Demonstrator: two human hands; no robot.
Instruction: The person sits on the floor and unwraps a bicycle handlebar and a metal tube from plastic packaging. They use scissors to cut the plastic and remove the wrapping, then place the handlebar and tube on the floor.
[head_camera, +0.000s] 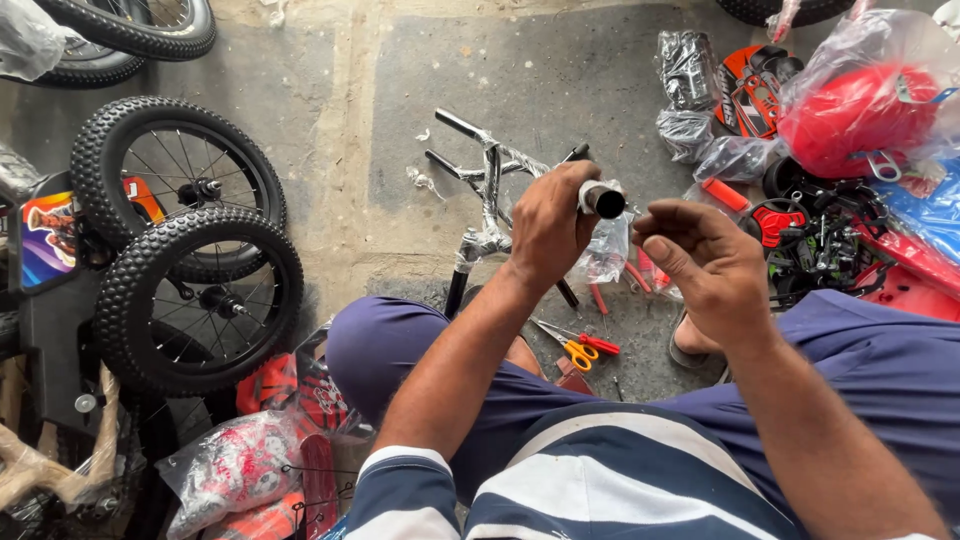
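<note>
Currently: left hand clenched around black tube, above scissors. Right hand just right of tube, fingers loosely curled, grasping nothing. Two knobby wheels well left of scissors.

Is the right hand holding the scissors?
No, the scissors lie on the floor below the hands; the right hand is empty beside the tube.

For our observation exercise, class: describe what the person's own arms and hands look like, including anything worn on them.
Both arms are bare from the short sleeves down. The left sleeve is striped navy and white with a white cuff. The left hand and right hand wear no gloves; no rings, watch or bands are visible.
</note>
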